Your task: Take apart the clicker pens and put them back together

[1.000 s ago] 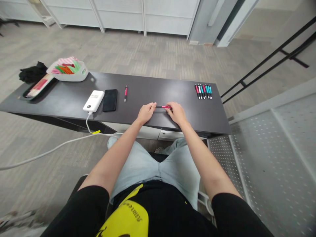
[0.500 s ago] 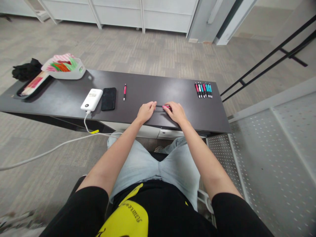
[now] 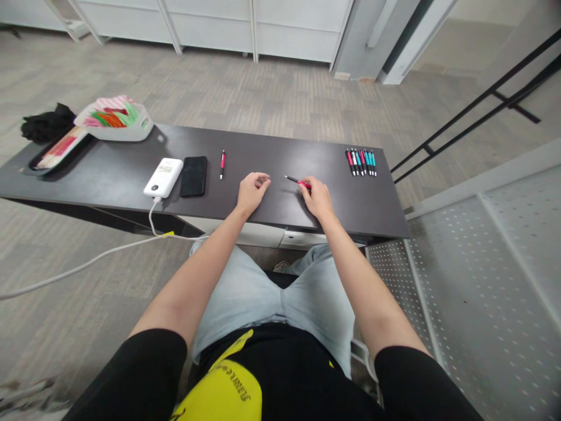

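My right hand (image 3: pixel 317 199) is closed around a red and black pen (image 3: pixel 293 179), held just above the dark desk with its tip pointing left. To its left, my left hand (image 3: pixel 253 192) hovers at the desk's front part, fingers loosely bent and thumb a little apart, with no object visible in it. A gap separates it from the pen's tip. A second red and black pen (image 3: pixel 222 164) lies alone on the desktop, beyond my left hand. At the right end, several red, white and teal pens (image 3: pixel 361 162) lie side by side in a row.
A black phone (image 3: pixel 193 176) and a white power bank (image 3: pixel 163 178) with a cable lie on the desk (image 3: pixel 267 152). Farther left are a white basket (image 3: pixel 127 133) of colourful items, a dark tray (image 3: pixel 41 169) and black cloth (image 3: pixel 48 124). A perforated panel (image 3: pixel 473 263) stands at the right.
My left hand has let go of the pen's tip end and moved slightly left. The pen stays in my right hand, its tip now exposed and tilted up.
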A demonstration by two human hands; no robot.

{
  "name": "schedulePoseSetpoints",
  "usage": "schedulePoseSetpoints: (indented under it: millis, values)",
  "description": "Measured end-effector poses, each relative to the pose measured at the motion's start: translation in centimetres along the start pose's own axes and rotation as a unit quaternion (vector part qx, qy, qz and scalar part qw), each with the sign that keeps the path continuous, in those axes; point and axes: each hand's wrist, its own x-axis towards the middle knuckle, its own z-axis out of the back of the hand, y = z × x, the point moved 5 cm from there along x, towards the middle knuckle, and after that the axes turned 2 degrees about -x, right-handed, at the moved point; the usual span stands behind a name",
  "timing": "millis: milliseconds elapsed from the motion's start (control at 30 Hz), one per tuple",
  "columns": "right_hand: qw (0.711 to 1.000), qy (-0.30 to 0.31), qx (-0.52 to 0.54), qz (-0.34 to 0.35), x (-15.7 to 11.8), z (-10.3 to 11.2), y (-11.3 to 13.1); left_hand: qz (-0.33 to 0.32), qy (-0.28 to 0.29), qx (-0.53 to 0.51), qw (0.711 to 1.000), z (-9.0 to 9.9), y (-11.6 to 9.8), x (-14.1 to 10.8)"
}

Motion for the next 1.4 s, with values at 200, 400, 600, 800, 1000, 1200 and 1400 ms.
schedulePoseSetpoints:
  millis: [200,400,600,800,1000,1200,1400]
  values:
    - [1.000,0.005,0.006,-0.001,0.1,-0.1,-0.1,-0.007,0.041,0.053,0.998,1.1,0.6,1.5]
    - [1.000,0.016,0.016,0.003,0.2,-0.2,-0.4,0.014,0.046,0.116,0.992,0.0,-0.1,1.3]
    - [0.999,0.010,0.030,0.009,0.3,-0.2,-0.5,0.026,0.030,0.098,0.994,-0.1,-0.3,0.9]
    - [0.998,0.017,0.054,-0.007,0.3,0.0,-0.2,0.029,0.018,0.071,0.997,0.0,-0.4,0.6]
    - [0.991,0.009,0.135,-0.026,0.1,0.5,0.4,0.079,-0.052,-0.014,0.995,1.1,0.0,0.2]
    - [0.968,-0.020,0.242,-0.062,0.0,1.5,1.2,0.122,-0.067,-0.123,0.983,1.5,-0.2,-1.4]
    - [0.913,0.076,0.392,-0.084,-1.6,-1.8,5.0,0.124,0.013,-0.245,0.961,-1.5,-1.4,-3.5]
